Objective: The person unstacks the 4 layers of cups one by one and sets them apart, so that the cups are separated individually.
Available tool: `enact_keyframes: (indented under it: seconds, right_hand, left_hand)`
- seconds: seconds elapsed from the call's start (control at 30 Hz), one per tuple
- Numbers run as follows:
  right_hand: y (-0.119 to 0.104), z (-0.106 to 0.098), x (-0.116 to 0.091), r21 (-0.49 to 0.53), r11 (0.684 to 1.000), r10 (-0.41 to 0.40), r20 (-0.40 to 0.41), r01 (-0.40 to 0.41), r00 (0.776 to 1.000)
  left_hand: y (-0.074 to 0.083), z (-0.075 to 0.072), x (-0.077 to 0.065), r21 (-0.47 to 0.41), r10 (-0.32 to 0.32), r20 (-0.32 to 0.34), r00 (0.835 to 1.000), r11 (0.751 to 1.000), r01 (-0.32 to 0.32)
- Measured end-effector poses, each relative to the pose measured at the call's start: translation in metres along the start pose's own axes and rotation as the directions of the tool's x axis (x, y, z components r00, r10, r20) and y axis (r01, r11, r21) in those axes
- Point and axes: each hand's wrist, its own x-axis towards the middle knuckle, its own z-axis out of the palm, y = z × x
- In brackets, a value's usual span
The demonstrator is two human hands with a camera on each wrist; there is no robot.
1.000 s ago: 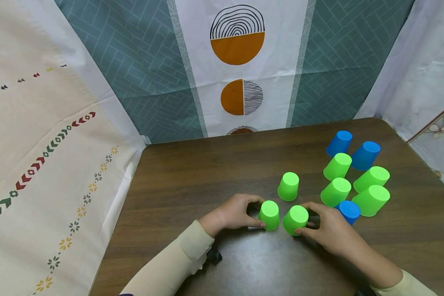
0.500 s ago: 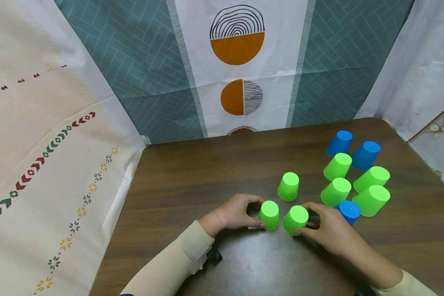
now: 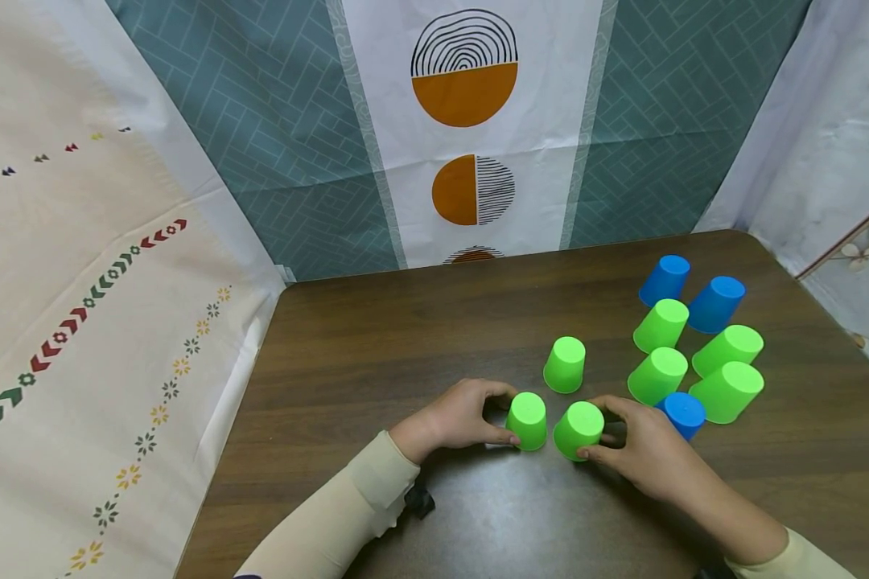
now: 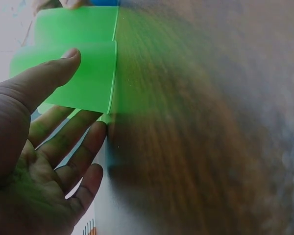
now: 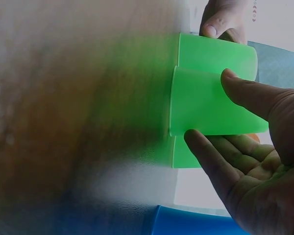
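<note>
In the head view two green cups stand upside down side by side on the brown table, a narrow gap between them. My left hand [image 3: 452, 418] holds the left green cup [image 3: 527, 421] from its outer side, thumb in front and fingers behind. From the other side my right hand [image 3: 652, 450] grips the right green cup [image 3: 578, 432] between thumb and fingers. The left wrist view shows the left thumb [image 4: 54, 73] along the wall of its cup, rim down at the tabletop. In the right wrist view the right thumb [image 5: 255, 95] lies against its cup likewise.
A third green cup [image 3: 565, 365] stands upside down just behind these two. To the right is a cluster of several green cups [image 3: 726, 392] with a blue cup [image 3: 682, 413] in front, near my right hand, and two blue cups [image 3: 715, 305] behind. Cloths hang beyond the table [image 3: 376, 338].
</note>
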Motion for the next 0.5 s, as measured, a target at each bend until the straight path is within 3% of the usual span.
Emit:
enact_keyframes:
  seconds: [0.5]
  right_hand:
    - [-0.0029, -0.0018, -0.0008, -0.069, 0.995, -0.073, -0.039, 0.07, 0.997]
  left_hand:
    - [-0.0004, -0.0043, -0.0047, -0.017, 0.022, 0.001, 1.0, 1.0, -0.022]
